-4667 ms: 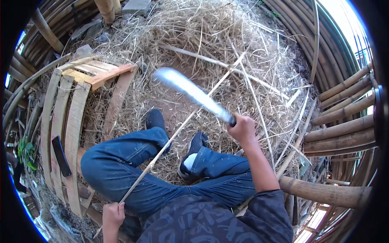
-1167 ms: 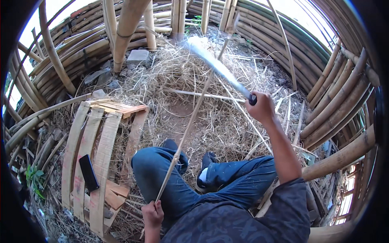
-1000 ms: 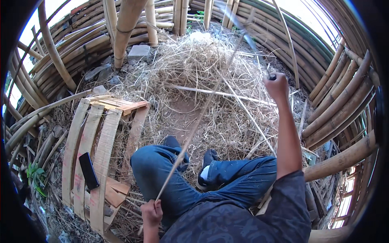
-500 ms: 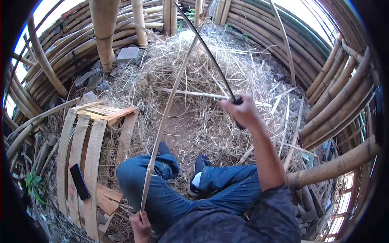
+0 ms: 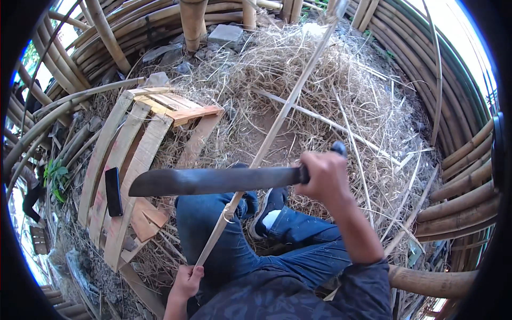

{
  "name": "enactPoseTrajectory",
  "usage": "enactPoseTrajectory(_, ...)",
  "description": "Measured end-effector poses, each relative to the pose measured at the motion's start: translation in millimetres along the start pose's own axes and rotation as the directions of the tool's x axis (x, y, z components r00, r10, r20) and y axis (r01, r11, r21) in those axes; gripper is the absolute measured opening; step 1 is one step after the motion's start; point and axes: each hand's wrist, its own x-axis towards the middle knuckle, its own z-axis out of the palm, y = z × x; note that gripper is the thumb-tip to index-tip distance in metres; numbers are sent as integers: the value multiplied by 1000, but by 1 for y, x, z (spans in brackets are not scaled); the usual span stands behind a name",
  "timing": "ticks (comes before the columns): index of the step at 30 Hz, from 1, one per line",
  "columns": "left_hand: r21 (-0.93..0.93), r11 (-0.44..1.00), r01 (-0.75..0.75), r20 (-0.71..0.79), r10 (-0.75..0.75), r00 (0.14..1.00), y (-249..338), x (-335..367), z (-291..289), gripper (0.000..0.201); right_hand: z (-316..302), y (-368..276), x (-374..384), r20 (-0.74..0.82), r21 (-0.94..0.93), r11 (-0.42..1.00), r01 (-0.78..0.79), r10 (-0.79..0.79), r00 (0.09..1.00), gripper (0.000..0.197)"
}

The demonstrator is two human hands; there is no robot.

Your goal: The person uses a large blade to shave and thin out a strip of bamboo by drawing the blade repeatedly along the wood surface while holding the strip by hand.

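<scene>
My right hand point(image 5: 326, 173) is wrapped round the dark handle of a machete point(image 5: 213, 182). Its broad, dark grey blade points left and passes over a long, pale bamboo strip point(image 5: 282, 120); whether the two touch I cannot tell. My left hand point(image 5: 185, 282) grips the near end of that strip, low beside my bent left knee point(image 5: 205, 224). From there the strip slants away to the upper right, over the straw. A knot with a small raised sliver point(image 5: 228, 214) shows on it just below the blade.
At the left is a slatted wooden crate point(image 5: 140, 160) with a black phone point(image 5: 113, 192) on it. Dry straw and shavings point(image 5: 298, 69) cover the ground. Stacked bamboo poles point(image 5: 416, 69) form the surrounding walls, and a thick pole point(image 5: 432, 281) lies by my right elbow. Another person's leg point(image 5: 33, 197) shows far left.
The machete has swung from pointing up and away to lying leftward across the bamboo strip. The strip's far end leans further right. The whole view has shifted, with the crate now further right.
</scene>
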Motion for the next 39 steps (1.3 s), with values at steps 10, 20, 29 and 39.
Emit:
enactPoseTrajectory(10, -49, 999, 7, 39, -5, 999, 25, 13, 18, 52, -19, 127, 49, -65, 105, 766, -634, 642, 764, 23)
enactPoseTrajectory(20, -243, 952, 186, 168, -147, 975, 16, 17, 25, 41, 9, 37, 27, 17, 72, 978, 195, -196, 980, 26)
enactPoseTrajectory(29, -137, 989, -50, 117, 66, 991, 20, 29, 45, 49, 39, 135, 43, -112, 31, 985, -173, 175, 978, 9)
enactPoseTrajectory(39, -254, 966, -41, 236, 103, 966, -16, 40, 27, 30, 9, 142, 13, -53, 463, 660, -592, 687, 725, 22)
